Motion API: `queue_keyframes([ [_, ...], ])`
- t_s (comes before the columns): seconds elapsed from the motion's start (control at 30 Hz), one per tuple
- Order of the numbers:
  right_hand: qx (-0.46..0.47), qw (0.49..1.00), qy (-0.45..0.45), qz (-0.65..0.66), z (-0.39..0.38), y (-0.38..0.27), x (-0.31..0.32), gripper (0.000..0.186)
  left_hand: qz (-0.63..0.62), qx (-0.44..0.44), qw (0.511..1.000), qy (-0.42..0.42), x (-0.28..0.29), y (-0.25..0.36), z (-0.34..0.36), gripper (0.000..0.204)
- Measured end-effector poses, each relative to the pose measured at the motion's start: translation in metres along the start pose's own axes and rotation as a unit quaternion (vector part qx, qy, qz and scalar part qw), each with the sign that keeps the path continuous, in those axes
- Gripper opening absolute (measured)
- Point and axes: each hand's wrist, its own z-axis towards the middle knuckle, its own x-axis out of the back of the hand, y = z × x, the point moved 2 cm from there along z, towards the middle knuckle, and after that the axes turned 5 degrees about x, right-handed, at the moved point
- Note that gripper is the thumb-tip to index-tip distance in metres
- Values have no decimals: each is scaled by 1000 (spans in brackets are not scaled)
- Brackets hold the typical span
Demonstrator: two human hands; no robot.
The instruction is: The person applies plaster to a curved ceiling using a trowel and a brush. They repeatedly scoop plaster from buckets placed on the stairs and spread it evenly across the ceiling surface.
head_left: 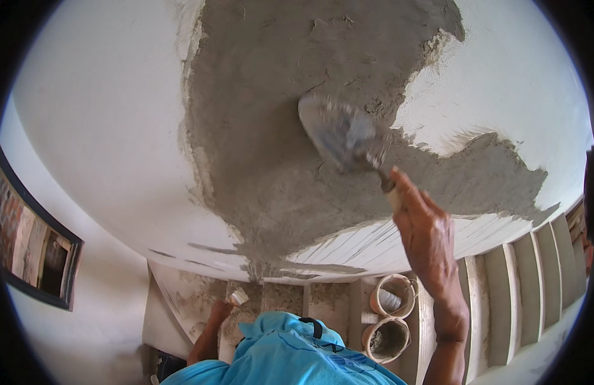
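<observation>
My right hand grips the handle of a pointed trowel, its blade slightly blurred against the grey wet plaster on the white wall. The plaster patch has ragged edges and a branch reaching right, with grey streaks below it. Low at the lower left, my left hand holds what looks like a brush with pale bristles, away from the wall patch.
Concrete steps curve along the bottom and up to the right. Two buckets stand on them below my right hand, the lower one with grey material inside. A dark-framed opening showing brickwork is at the left.
</observation>
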Motion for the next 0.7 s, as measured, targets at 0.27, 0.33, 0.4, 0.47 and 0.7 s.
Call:
queue_keyframes([
  [0.27,-14,999,-24,40,-7,-5,7,52,10,67,998,18,2,-18,-5,36],
  [0.33,-23,1000,-3,19,-1,-7,11,53,61,40,997,-6,7,7,-8,35],
  [0.4,-1,999,24,-21,3,-4,9,56,80,21,997,-11,12,9,-6,35],
  [0.47,-1,999,14,-45,-6,0,4,57,60,8,998,-7,9,5,-5,35],
  [0.7,0,999,8,-40,-27,2,9,61,-15,53,998,14,19,23,-24,37],
])
